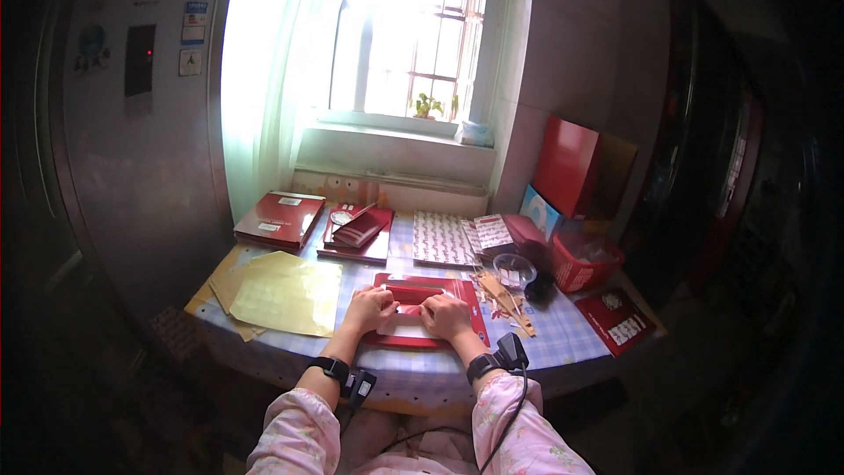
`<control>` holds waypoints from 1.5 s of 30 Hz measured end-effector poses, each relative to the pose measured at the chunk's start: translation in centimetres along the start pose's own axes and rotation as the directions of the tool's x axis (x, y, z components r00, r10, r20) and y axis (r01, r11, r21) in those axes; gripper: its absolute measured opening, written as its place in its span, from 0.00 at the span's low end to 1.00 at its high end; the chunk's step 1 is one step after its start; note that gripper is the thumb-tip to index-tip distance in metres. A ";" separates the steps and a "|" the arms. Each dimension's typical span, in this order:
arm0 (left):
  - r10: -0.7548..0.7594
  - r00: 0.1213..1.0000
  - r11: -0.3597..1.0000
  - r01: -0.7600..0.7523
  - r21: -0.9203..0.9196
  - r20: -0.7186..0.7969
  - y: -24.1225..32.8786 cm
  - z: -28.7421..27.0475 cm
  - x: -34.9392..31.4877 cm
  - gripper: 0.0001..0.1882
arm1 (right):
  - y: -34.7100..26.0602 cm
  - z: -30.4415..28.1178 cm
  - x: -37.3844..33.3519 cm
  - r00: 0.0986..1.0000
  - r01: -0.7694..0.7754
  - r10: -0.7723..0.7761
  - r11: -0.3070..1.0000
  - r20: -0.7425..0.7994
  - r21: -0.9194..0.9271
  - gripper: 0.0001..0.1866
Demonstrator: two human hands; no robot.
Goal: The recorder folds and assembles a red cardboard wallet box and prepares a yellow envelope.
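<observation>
A red sheet (469,303) with a pale rectangular middle lies flat near the table's front edge. Over it, my left hand (374,307) and my right hand (447,316) face each other with curled fingers. Between them is a small red card piece (415,294), pinched at its two ends. The fingertips hide part of its edges, and I cannot tell whether it is joined to the sheet below.
Yellow sheets (286,292) lie at left. Red boxes (280,220) and a red folder (362,230) stand behind. Patterned sheets (442,238) lie at the back. At right are tan strips (504,297), a clear tub (514,271) and a red basket (586,264).
</observation>
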State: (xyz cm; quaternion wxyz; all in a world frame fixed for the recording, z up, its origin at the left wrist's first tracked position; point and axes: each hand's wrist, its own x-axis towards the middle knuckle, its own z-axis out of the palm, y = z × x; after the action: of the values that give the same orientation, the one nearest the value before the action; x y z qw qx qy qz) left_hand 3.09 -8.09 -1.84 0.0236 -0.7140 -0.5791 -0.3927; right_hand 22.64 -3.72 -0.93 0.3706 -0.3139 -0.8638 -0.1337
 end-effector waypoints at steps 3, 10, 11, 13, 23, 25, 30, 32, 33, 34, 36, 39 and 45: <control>-0.008 0.998 0.997 0.012 -0.074 0.056 -0.1 0.2 0.2 0.09 | 0.4 0.3 -0.2 0.994 -0.003 0.012 0.996 -0.105 0.090 0.05; 0.006 0.997 0.999 -0.002 -0.053 0.071 -0.3 0.3 0.1 0.07 | 0.5 0.1 -0.3 0.998 -0.035 0.033 0.998 0.049 0.054 0.04; 0.000 0.996 0.999 0.003 -0.038 0.087 -0.4 0.4 0.1 0.07 | 0.5 0.1 -0.3 0.996 -0.029 0.026 0.999 0.082 0.045 0.04; 0.004 0.996 0.999 -0.001 -0.034 0.087 -0.6 0.6 0.0 0.07 | 0.4 0.1 -0.3 0.996 -0.026 0.023 0.999 0.088 0.037 0.04; 0.007 0.996 1.000 -0.009 0.027 0.091 0.3 0.1 0.0 0.06 | 0.6 0.2 -0.3 0.990 -0.062 0.060 0.998 0.127 0.013 0.06; 0.006 0.996 1.000 -0.007 0.019 0.090 0.2 0.1 0.0 0.06 | 0.4 0.2 -0.2 0.988 -0.066 0.064 0.998 0.138 0.014 0.06; 0.008 0.997 1.000 -0.009 0.014 0.082 0.3 0.1 0.0 0.05 | 0.5 0.3 -0.2 0.984 -0.079 0.077 0.997 0.159 0.011 0.06; 0.003 0.996 1.000 -0.003 0.005 0.085 0.5 -0.1 0.0 0.05 | 0.5 0.3 -0.1 0.982 -0.085 0.083 0.996 0.173 0.006 0.06; 0.005 0.996 1.000 -0.005 0.006 0.084 0.4 -0.1 0.1 0.05 | 0.5 0.4 -0.1 0.982 -0.085 0.083 0.996 0.170 0.005 0.06; 0.005 0.997 1.000 -0.006 0.008 0.081 0.3 0.0 0.1 0.05 | 0.6 0.5 -0.2 0.981 -0.087 0.084 0.996 0.177 0.009 0.06; 0.007 0.997 1.000 -0.007 0.011 0.078 0.1 0.2 0.1 0.05 | 0.7 0.6 -0.3 0.980 -0.088 0.084 0.996 0.181 0.012 0.06; -0.009 0.997 1.000 0.011 -0.023 0.080 0.1 0.2 0.2 0.06 | 0.8 0.6 -0.4 0.983 -0.076 0.066 0.996 0.172 0.051 0.06; -0.127 0.991 0.988 0.122 -0.091 -0.046 -0.2 0.1 0.5 0.15 | 0.3 0.2 0.1 0.950 -0.290 0.312 0.909 -0.028 0.299 0.12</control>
State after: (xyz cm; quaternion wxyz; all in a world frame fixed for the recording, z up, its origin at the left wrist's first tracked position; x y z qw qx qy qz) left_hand 2.99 -7.54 -1.70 -0.0173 -0.6664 -0.6040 -0.4369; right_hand 22.67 -3.38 -1.05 0.4610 -0.3799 -0.8009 0.0418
